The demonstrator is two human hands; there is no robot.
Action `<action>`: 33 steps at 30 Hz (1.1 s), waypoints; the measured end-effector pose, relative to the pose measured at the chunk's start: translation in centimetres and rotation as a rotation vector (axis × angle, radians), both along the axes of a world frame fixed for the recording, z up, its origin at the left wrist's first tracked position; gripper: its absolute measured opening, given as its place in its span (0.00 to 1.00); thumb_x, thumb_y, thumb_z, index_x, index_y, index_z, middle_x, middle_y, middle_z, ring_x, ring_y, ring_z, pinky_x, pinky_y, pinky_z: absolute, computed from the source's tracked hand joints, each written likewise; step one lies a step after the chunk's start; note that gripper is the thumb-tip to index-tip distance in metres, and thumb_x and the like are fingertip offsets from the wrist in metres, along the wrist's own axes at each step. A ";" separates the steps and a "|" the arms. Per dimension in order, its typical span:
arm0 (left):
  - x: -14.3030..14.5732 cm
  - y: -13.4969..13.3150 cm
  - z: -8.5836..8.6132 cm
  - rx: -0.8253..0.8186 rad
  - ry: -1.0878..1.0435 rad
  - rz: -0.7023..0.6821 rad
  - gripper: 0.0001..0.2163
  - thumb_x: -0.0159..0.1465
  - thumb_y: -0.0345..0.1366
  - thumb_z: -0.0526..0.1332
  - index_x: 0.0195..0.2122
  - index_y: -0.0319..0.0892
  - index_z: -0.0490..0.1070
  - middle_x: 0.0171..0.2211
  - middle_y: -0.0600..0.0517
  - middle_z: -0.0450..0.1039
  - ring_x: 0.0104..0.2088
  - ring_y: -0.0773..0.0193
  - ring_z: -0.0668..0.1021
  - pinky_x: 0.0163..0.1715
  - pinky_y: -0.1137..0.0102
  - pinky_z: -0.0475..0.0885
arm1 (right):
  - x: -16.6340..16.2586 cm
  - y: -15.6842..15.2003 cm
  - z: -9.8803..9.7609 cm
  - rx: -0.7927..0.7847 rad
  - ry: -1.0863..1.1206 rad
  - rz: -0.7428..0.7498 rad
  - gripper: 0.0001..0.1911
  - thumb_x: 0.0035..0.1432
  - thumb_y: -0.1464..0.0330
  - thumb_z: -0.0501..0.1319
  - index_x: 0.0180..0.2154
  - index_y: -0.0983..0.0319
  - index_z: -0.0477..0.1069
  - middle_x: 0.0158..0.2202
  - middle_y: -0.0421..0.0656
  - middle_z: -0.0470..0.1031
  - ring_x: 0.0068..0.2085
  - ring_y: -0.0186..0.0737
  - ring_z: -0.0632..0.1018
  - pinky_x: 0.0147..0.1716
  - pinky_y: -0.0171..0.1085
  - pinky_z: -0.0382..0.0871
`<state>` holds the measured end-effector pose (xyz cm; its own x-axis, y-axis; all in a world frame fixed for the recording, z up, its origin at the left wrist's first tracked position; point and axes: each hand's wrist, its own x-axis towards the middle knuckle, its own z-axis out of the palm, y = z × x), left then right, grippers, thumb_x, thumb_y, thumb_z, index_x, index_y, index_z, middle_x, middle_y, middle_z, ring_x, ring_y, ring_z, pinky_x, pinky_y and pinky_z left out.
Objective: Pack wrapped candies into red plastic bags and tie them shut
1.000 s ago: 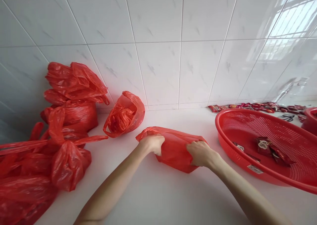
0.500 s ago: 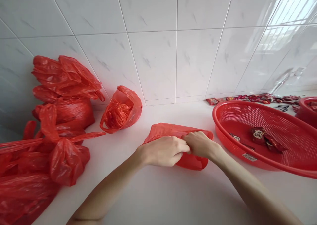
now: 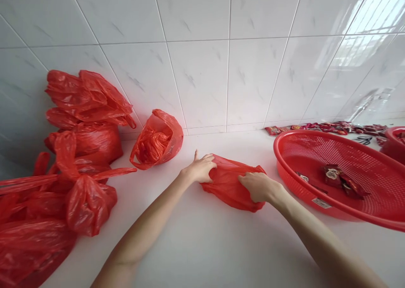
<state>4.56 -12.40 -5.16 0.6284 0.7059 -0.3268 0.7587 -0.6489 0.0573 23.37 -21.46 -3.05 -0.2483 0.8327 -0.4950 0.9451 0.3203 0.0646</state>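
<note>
A small red plastic bag [image 3: 228, 183] lies on the white counter [image 3: 202, 245] near the tiled wall. My left hand [image 3: 200, 169] pinches its left end, thumb sticking up. My right hand [image 3: 257, 186] is closed on the bag's right side. Both hands hold the bag flat against the counter. What is inside the bag is hidden.
An open red bag [image 3: 158, 140] stuffed with red plastic leans at the wall. Several tied red bags [image 3: 76, 161] pile up at the left. A red mesh basket [image 3: 335, 153] with a few wrapped sweets [image 3: 340, 180] sits at the right; more sweets [image 3: 325, 127] line the wall.
My hands met at the bag's middle half a second ago and have now drawn apart again, the left one to the bag's left end. The bag looks more bunched.
</note>
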 end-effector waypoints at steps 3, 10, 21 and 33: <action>-0.6 -0.2 0.7 -0.074 0.072 0.016 0.20 0.56 0.36 0.67 0.50 0.43 0.74 0.73 0.37 0.49 0.74 0.46 0.48 0.66 0.34 0.33 | 0.3 0.0 0.1 0.007 -0.009 -0.028 0.20 0.52 0.85 0.58 0.46 0.67 0.72 0.47 0.52 0.79 0.47 0.48 0.80 0.32 0.36 0.62; 0.0 -1.3 1.1 0.095 -0.176 -0.096 0.11 0.62 0.29 0.59 0.43 0.45 0.78 0.52 0.47 0.76 0.59 0.54 0.73 0.70 0.43 0.36 | 0.5 0.3 0.3 0.079 0.036 -0.034 0.18 0.57 0.85 0.52 0.41 0.65 0.74 0.43 0.49 0.79 0.41 0.44 0.80 0.26 0.36 0.57; 0.4 -2.3 1.0 -0.115 0.104 0.072 0.15 0.46 0.26 0.65 0.36 0.44 0.70 0.48 0.47 0.73 0.50 0.50 0.77 0.66 0.37 0.49 | 0.3 1.1 -0.3 0.063 -0.012 -0.096 0.17 0.57 0.83 0.58 0.47 0.67 0.75 0.48 0.55 0.79 0.49 0.50 0.81 0.34 0.36 0.69; 1.3 -3.4 1.3 0.030 0.003 -0.035 0.02 0.59 0.30 0.59 0.34 0.42 0.69 0.42 0.47 0.73 0.50 0.51 0.76 0.67 0.34 0.43 | 0.5 0.8 -0.4 0.096 0.049 -0.044 0.17 0.58 0.82 0.58 0.48 0.65 0.72 0.47 0.51 0.79 0.49 0.47 0.80 0.38 0.36 0.71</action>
<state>5.89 -15.76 -3.90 0.6516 0.6934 -0.3075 0.7360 -0.6761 0.0348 23.83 -20.65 -3.46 -0.2322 0.8863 -0.4006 0.9609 0.2728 0.0465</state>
